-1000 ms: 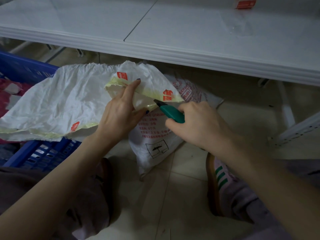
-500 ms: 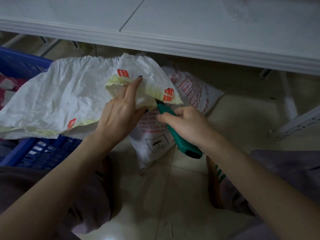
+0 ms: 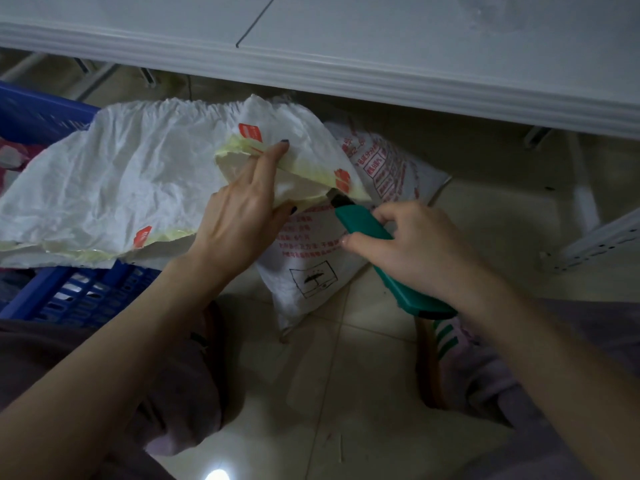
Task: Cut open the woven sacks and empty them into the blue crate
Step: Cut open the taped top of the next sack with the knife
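While the white sack lies draped over the near rim of the blue crate at about eight o'clock in the view, its loose end hangs out past the crate and above the floor. The left hand pinches that end at the yellow tape seam, forefinger stretched along the tape and thumb tucked under the flap. The right hand is curled round a green utility knife, whose dark tip meets the seam at about three o'clock from the left thumb and close to it.

The chief danger is the blade's line. If the cut is drawn toward nine o'clock, it runs straight at the thumb and the forefinger, and a sudden give in the tape could carry it into them. The fabric also looks slack and crumpled; without tension it may bunch and snag, inviting more force and a slip. A printed sack lies directly below at six o'clock, so a deep stroke could nick it too. Whether the held sack has anything inside cannot be told, but an opening made outside the crate's rim would likely spill onto the tiles.
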{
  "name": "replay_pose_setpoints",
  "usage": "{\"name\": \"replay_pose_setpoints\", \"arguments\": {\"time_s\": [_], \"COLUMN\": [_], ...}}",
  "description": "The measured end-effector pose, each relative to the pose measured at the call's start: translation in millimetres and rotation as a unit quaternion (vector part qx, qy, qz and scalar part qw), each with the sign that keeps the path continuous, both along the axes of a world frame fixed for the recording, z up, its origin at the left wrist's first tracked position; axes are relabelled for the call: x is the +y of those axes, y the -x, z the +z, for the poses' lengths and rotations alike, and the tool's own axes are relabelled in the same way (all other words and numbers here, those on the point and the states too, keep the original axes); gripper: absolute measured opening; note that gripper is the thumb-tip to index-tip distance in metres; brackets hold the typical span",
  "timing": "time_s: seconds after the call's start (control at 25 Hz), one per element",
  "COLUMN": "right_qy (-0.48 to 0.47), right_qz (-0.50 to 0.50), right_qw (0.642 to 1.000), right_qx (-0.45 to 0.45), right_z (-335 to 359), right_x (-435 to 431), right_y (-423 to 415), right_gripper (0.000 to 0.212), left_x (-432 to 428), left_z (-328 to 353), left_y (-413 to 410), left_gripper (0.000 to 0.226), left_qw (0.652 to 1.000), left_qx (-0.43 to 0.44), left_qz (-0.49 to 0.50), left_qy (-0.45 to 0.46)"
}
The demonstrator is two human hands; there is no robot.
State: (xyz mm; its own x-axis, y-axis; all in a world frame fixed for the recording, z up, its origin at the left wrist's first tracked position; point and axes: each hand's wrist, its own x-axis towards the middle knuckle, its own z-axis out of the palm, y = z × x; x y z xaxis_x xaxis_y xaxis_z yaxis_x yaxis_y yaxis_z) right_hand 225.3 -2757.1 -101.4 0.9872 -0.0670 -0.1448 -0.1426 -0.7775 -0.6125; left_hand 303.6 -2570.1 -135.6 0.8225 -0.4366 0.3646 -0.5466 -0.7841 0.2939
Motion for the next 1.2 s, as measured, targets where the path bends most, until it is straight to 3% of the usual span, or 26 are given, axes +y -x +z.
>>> {"name": "replay_pose_setpoints", "arguments": {"time_s": [0.36,0.92,1.2], "right_qy": [-0.020,0.019,-0.023], "right_qz": [0.016,-0.041,-0.049], "right_qw": [0.999,0.999,0.998], "right_qx": [-0.041,-0.013,0.013], "right_z": [-7,-4,2], "right_x": [16,-4,-16], "right_y": [-6,-4,1], "right_gripper": [0.031,0.035,0.032], "left_x": [1,4,0], "left_z": [3,2,-3], "left_y": [-6,-10,-12], "left_gripper": [0.076,0.071,0.069], "left_qw": [1.000,1.000,1.000], "left_qx": [0.002,0.002,0.004], "left_qz": [-0.008,0.018,0.021], "left_qy": [0.022,0.017,-0.017]}}
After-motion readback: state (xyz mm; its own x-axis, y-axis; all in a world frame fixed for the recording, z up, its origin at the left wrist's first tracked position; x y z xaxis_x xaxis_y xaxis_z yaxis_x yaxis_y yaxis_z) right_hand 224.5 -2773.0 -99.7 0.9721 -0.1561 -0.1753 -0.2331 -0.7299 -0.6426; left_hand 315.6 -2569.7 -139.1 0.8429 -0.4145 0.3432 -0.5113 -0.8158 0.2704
